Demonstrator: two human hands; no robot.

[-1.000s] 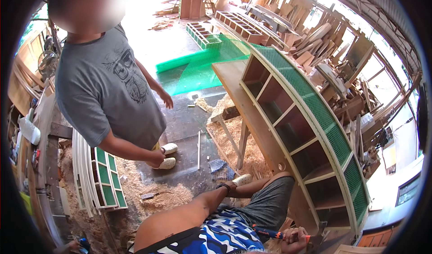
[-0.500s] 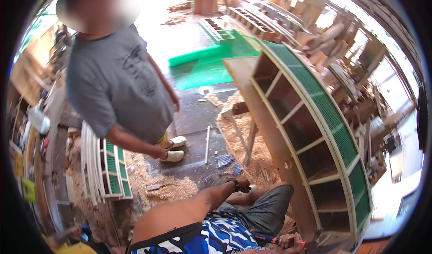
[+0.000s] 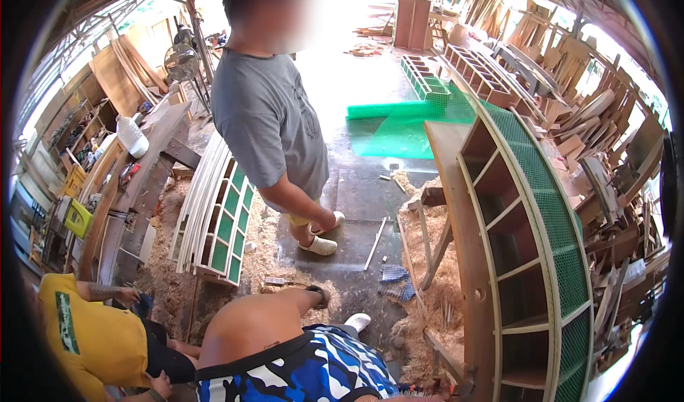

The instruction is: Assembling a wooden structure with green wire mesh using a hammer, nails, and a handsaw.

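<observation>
My left arm reaches forward and down toward the wood shavings on the floor. My left hand (image 3: 322, 299) is small and dark at the arm's end, its fingers not clear. Just beside it lies a slim grey tool (image 3: 281, 281), and I cannot tell whether the hand touches it. At the lower edge, my right hand (image 3: 442, 390) is mostly cut off, closed on a tool with an orange-and-blue handle (image 3: 410, 388). Right of it stands a long wooden shelf frame (image 3: 524, 281) with open compartments and green mesh (image 3: 545, 177), resting along a wooden board (image 3: 463, 224).
A person in a grey T-shirt (image 3: 263, 117) stands ahead; another in a yellow shirt (image 3: 96, 331) sits at lower left. A second mesh frame (image 3: 231, 220) with pale strips lies at left. Green mesh sheet (image 3: 392, 127), a blue cloth (image 3: 396, 281) and a trestle (image 3: 436, 252) are ahead.
The view has swung left and up, bringing the yellow-shirted person into sight. My left hand has moved from near my knee to beside the grey tool. The standing person has turned sideways.
</observation>
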